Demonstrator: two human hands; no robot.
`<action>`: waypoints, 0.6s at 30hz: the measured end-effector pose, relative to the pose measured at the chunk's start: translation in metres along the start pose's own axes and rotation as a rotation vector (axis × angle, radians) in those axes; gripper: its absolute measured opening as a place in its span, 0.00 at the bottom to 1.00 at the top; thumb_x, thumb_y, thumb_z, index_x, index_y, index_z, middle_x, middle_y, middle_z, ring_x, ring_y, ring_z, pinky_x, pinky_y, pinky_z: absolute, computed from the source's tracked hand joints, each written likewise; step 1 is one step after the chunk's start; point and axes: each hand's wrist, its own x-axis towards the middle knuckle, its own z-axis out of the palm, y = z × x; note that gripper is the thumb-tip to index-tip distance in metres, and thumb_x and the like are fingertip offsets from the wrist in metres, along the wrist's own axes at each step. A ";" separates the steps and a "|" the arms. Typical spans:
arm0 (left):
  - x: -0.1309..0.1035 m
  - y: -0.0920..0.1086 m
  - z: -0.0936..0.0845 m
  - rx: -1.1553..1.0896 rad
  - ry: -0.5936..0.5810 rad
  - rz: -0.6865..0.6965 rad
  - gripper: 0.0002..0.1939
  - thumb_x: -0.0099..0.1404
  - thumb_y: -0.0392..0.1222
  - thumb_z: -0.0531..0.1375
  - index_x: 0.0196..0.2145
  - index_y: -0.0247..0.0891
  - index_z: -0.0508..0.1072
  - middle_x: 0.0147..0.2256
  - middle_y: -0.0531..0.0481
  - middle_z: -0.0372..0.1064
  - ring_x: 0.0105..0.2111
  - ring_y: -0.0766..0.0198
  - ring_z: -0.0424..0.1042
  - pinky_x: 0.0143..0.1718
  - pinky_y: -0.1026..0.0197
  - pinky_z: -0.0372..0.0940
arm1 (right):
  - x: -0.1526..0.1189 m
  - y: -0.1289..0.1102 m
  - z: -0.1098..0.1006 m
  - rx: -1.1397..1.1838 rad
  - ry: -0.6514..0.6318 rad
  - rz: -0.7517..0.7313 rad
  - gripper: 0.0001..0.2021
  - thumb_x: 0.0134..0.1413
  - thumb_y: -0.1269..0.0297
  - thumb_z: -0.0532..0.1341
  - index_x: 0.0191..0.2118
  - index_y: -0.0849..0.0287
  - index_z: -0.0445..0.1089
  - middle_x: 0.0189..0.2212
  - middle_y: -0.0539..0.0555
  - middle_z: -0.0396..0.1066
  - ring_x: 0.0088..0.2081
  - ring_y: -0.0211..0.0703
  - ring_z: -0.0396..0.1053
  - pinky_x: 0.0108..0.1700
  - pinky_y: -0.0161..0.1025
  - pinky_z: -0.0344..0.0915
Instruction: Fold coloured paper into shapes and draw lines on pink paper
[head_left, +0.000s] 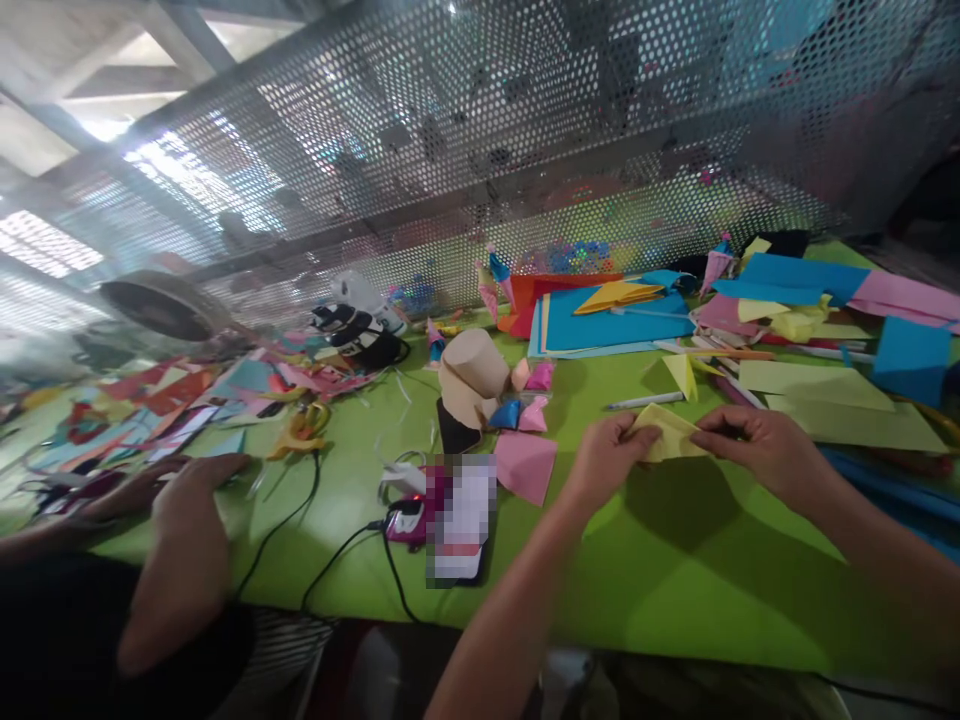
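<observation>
My left hand (611,455) pinches the left side of a folded yellow paper (666,434), its thumb lying over the paper. The paper's right corner is between the thumb and fingers of my right hand (750,445). Both hands are raised a little over the green tabletop (675,590), and a shadow falls beneath them. Just behind the paper lie a white pen (643,400) and a bright yellow folded piece (682,374). A pink paper square (525,467) rests left of my left hand, near small blue and pink folded pieces (534,413).
A phone (465,520) and a magenta power strip (416,520) with cables lie left of centre. Behind them stands a cardboard roll (476,365). Blue sheets (600,325) and yellow-green strips (855,410) lie at the right. Another person's arm (187,530) rests at the left, near a glue gun (300,430).
</observation>
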 end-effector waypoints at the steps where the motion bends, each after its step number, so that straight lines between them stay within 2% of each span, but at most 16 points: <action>1: 0.000 0.000 -0.001 0.004 0.007 0.002 0.20 0.61 0.57 0.65 0.31 0.34 0.73 0.27 0.52 0.64 0.27 0.67 0.65 0.28 0.65 0.64 | 0.000 0.001 -0.001 0.011 -0.011 0.008 0.25 0.44 0.36 0.70 0.31 0.57 0.80 0.28 0.54 0.77 0.31 0.46 0.70 0.35 0.42 0.65; 4: -0.001 0.001 -0.003 0.052 0.014 0.017 0.19 0.62 0.57 0.63 0.30 0.35 0.72 0.26 0.54 0.62 0.26 0.68 0.63 0.27 0.66 0.62 | 0.002 0.004 -0.003 -0.005 -0.036 0.002 0.24 0.44 0.37 0.71 0.32 0.56 0.81 0.29 0.54 0.78 0.32 0.48 0.71 0.37 0.44 0.67; 7: -0.004 0.004 -0.004 0.266 0.028 0.070 0.18 0.66 0.55 0.61 0.28 0.36 0.72 0.24 0.55 0.59 0.25 0.68 0.61 0.26 0.66 0.56 | 0.001 0.002 -0.002 -0.085 -0.050 -0.044 0.22 0.49 0.40 0.70 0.40 0.53 0.81 0.38 0.55 0.80 0.40 0.53 0.75 0.44 0.47 0.69; 10: -0.008 0.007 0.001 0.463 0.002 0.145 0.17 0.68 0.50 0.59 0.25 0.37 0.73 0.22 0.55 0.61 0.24 0.68 0.59 0.26 0.65 0.51 | -0.003 -0.004 0.003 -0.125 -0.008 -0.123 0.21 0.52 0.43 0.69 0.47 0.49 0.80 0.45 0.56 0.80 0.47 0.56 0.74 0.50 0.51 0.69; 14: -0.009 0.005 0.009 0.454 -0.082 0.185 0.15 0.66 0.48 0.60 0.25 0.40 0.76 0.20 0.53 0.65 0.22 0.65 0.61 0.25 0.64 0.50 | -0.007 -0.009 0.009 -0.137 0.044 -0.172 0.17 0.54 0.43 0.68 0.37 0.52 0.80 0.35 0.56 0.79 0.38 0.53 0.74 0.43 0.49 0.69; 18: -0.006 0.000 0.004 0.366 -0.176 0.129 0.18 0.69 0.53 0.58 0.28 0.40 0.78 0.21 0.52 0.68 0.22 0.64 0.65 0.24 0.65 0.53 | -0.007 -0.005 0.003 -0.074 0.116 -0.097 0.19 0.53 0.43 0.68 0.34 0.55 0.78 0.30 0.55 0.76 0.34 0.48 0.70 0.38 0.44 0.65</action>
